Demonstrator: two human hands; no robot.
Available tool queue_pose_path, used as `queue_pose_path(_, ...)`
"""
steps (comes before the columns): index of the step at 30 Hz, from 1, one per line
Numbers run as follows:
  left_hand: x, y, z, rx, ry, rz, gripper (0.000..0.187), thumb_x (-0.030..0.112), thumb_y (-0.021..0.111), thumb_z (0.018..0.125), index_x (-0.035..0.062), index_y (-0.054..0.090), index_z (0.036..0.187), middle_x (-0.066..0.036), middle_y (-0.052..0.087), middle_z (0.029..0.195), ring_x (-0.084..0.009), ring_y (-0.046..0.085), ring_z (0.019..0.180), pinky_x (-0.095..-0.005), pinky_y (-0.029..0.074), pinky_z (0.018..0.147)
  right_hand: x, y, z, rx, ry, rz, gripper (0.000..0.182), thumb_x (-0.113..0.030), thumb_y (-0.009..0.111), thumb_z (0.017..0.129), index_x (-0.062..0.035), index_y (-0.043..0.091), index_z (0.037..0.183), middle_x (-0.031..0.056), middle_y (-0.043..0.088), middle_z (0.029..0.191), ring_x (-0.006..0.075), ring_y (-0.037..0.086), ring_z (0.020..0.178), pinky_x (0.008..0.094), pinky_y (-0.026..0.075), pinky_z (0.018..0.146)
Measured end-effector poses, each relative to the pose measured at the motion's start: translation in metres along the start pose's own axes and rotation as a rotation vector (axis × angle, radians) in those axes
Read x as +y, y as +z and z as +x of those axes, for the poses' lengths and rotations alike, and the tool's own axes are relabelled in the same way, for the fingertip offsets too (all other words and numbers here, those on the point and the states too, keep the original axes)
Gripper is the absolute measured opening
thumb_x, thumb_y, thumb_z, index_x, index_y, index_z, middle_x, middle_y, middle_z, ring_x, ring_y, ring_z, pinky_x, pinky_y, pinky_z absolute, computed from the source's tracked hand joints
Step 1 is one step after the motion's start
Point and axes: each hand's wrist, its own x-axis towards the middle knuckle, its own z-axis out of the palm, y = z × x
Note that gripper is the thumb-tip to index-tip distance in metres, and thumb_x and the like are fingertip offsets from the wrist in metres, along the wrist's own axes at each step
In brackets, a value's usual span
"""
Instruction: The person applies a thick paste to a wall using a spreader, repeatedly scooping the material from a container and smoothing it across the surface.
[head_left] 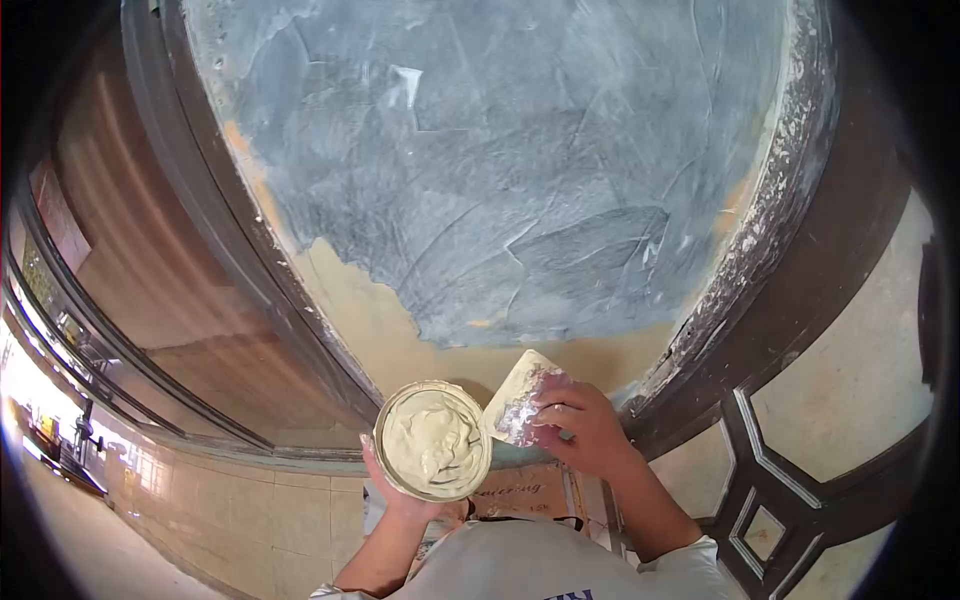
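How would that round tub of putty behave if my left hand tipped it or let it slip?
The tub looks filled to the rim with thick paste, so probably heavy for its size. The paste holds peaks, so it likely wouldn't pour fast. The left hand supports it from beneath only; smears could make it slippery.

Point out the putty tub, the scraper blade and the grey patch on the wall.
putty tub (432, 440), head view, on the putty surface inside.
scraper blade (515, 398), head view, on the blade's bare middle.
grey patch (500, 160), head view, on its centre.
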Motion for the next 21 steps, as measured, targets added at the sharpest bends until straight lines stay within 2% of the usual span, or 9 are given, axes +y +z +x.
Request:
queue_pose_path(4, 0.012, -0.005, -0.003, -0.034, 0.013, 0.046, 0.084, 0.072, 0.030, 0.095, 0.0103, 0.037, 0.152, -0.015, 0.041, 0.153, -0.0376, 0.045, 0.137, -0.0544, 0.038, 0.114, -0.015, 0.023, 0.013, 0.020, -0.061, 0.012, 0.023, -0.015, 0.080, 0.076, -0.0125, 0.067, 0.095, 0.0039, 0.068, 0.107, 0.0302, 0.065, 0.094, 0.0423, 0.049, 0.073)
queue_pose_path(7, 0.020, -0.011, -0.005, -0.041, -0.020, -0.007, 0.085, 0.073, 0.029, 0.095, 0.0104, 0.037, 0.152, -0.015, 0.042, 0.153, -0.0375, 0.045, 0.137, -0.0543, 0.037, 0.114, -0.028, 0.041, 0.018, 0.081, -0.028, 0.032, 0.024, -0.016, 0.080, 0.077, -0.0108, 0.067, 0.097, 0.0064, 0.068, 0.108, 0.0312, 0.066, 0.096, 0.0429, 0.051, 0.079)
queue_pose_path(9, 0.026, -0.013, -0.008, -0.051, -0.058, -0.002, 0.085, 0.074, 0.029, 0.095, 0.0117, 0.037, 0.152, -0.015, 0.041, 0.154, -0.0376, 0.045, 0.137, -0.0551, 0.037, 0.114, -0.037, 0.047, 0.022, 0.204, 0.043, 0.058, 0.027, -0.013, 0.080, 0.076, -0.0081, 0.066, 0.098, 0.0104, 0.068, 0.108, 0.0320, 0.066, 0.099, 0.0422, 0.052, 0.085)
queue_pose_path(10, 0.029, -0.023, -0.009, -0.028, -0.125, -0.059, 0.085, 0.074, 0.028, 0.094, 0.0132, 0.038, 0.152, -0.015, 0.040, 0.154, -0.0383, 0.044, 0.138, -0.0561, 0.037, 0.113, -0.039, 0.048, 0.023, 0.203, 0.042, 0.056, 0.027, -0.013, 0.080, 0.076, -0.0081, 0.066, 0.098, 0.0104, 0.068, 0.108, 0.0320, 0.066, 0.099, 0.0422, 0.052, 0.085)
queue_pose_path(12, 0.034, -0.025, -0.008, -0.025, -0.118, -0.055, 0.085, 0.074, 0.029, 0.094, 0.0133, 0.038, 0.152, -0.015, 0.040, 0.155, -0.0388, 0.043, 0.138, -0.0565, 0.037, 0.113, -0.041, 0.046, 0.025, 0.194, 0.114, 0.155, 0.030, 0.005, 0.076, 0.072, -0.0048, 0.065, 0.098, 0.0146, 0.067, 0.112, 0.0312, 0.067, 0.105, 0.0368, 0.058, 0.080)
queue_pose_path(15, 0.041, -0.027, -0.005, -0.024, -0.118, -0.050, 0.086, 0.075, 0.029, 0.093, 0.0128, 0.038, 0.152, -0.016, 0.040, 0.154, -0.0399, 0.044, 0.137, -0.0573, 0.038, 0.112, -0.044, 0.037, 0.030, 0.180, 0.094, 0.153, 0.032, 0.007, 0.076, 0.071, -0.0044, 0.064, 0.097, 0.0145, 0.067, 0.112, 0.0299, 0.068, 0.103, 0.0338, 0.058, 0.074)
queue_pose_path(19, 0.048, -0.021, -0.006, -0.044, -0.123, -0.036, 0.088, 0.075, 0.030, 0.093, 0.0099, 0.039, 0.151, -0.017, 0.042, 0.153, -0.0408, 0.046, 0.135, -0.0581, 0.039, 0.111, -0.050, 0.035, 0.038, 0.130, 0.048, 0.069, 0.033, 0.005, 0.077, 0.070, -0.0058, 0.064, 0.097, 0.0122, 0.068, 0.110, 0.0297, 0.068, 0.102, 0.0360, 0.057, 0.077)
queue_pose_path(21, 0.050, -0.025, -0.004, -0.012, -0.125, -0.060, 0.089, 0.075, 0.030, 0.093, 0.0082, 0.039, 0.151, -0.017, 0.043, 0.152, -0.0405, 0.047, 0.134, -0.0580, 0.040, 0.111, -0.060, 0.036, 0.047, 0.141, -0.026, -0.070, 0.032, -0.009, 0.082, 0.071, -0.0091, 0.064, 0.097, 0.0084, 0.068, 0.107, 0.0307, 0.066, 0.092, 0.0414, 0.053, 0.073)
